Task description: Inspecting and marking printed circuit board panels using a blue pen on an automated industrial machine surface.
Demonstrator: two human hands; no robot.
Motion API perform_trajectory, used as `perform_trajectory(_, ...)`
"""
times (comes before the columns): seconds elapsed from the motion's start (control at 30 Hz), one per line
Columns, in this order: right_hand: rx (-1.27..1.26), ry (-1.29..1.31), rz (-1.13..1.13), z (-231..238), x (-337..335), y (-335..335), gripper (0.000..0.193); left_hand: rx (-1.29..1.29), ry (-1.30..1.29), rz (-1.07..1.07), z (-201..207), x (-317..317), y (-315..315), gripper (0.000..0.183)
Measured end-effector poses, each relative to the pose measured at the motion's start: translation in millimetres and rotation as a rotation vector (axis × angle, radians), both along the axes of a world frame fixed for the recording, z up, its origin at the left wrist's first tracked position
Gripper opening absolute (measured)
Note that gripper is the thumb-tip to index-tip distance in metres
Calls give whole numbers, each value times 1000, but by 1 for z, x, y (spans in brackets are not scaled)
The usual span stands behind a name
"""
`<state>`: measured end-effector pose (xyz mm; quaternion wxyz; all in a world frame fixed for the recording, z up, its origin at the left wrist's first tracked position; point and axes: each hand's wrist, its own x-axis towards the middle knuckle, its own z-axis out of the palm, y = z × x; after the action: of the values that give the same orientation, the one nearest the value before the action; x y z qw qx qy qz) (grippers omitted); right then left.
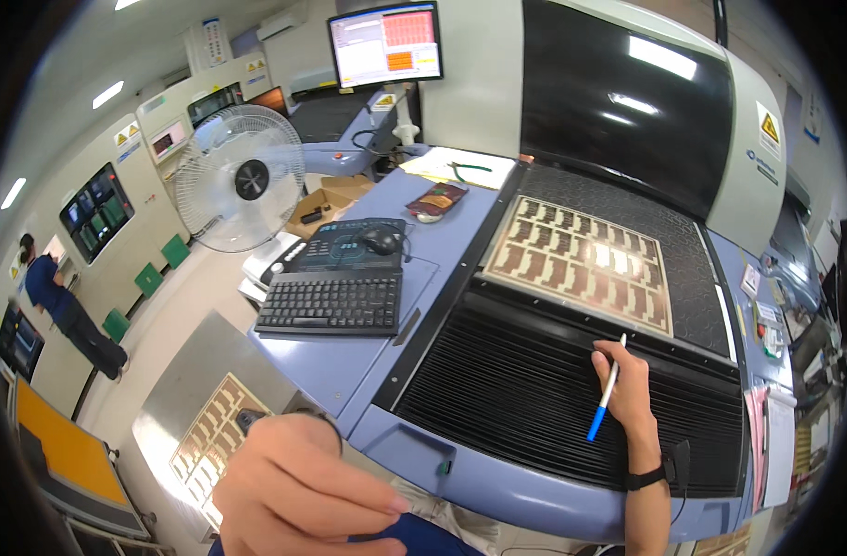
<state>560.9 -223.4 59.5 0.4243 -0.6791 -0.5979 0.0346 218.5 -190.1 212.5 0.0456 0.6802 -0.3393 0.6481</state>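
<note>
In the fingers of my right hand (624, 378) is a slim white pen (610, 394) with a blue end pointing down toward me. That hand is over the black ribbed cover (507, 366) of the machine, just short of a flat panel (581, 255). Copper-brown and cream shapes repeat in rows across the panel, which lies on a dark textured bed. My left hand (303, 482) is close to the camera at the bottom, its fingers loosely bent and apart with nothing visible between them. Beyond it, a similar patterned panel (221, 431) rests on a grey metal plate (187, 371).
A keyboard (331, 304) and a mouse (380, 241) are on the blue worktop, left of the bed. Farther back are a dark red packet (437, 201), green-handled pliers (470, 169) and a monitor (386, 44). A fan (243, 176) stands left; a person (67, 301) works beyond it.
</note>
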Motion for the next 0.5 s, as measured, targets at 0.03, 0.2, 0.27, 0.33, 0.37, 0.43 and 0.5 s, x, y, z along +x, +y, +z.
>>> perform_trajectory(0.03,53,-27,-7,-5,6,-2,18,43,135,-32,5,1,3,24)
perform_trajectory(0.2,53,-14,51,7,-10,3,17,138,-59,-102,25,11,-9,32)
perform_trajectory(0.27,80,-49,50,8,-12,1,17,153,-58,-165,23,14,-8,36)
perform_trajectory(0.33,98,-43,49,6,-11,0,17,115,-80,-229,9,21,-3,25)
perform_trajectory(0.37,109,-32,62,6,-12,1,17,70,-98,-278,3,23,-1,16)
perform_trajectory(0.43,89,-17,63,5,-10,-1,17,18,-59,-301,-3,24,8,14)
perform_trajectory(0.5,68,-15,75,2,-10,3,17,27,153,-182,1,18,13,39)
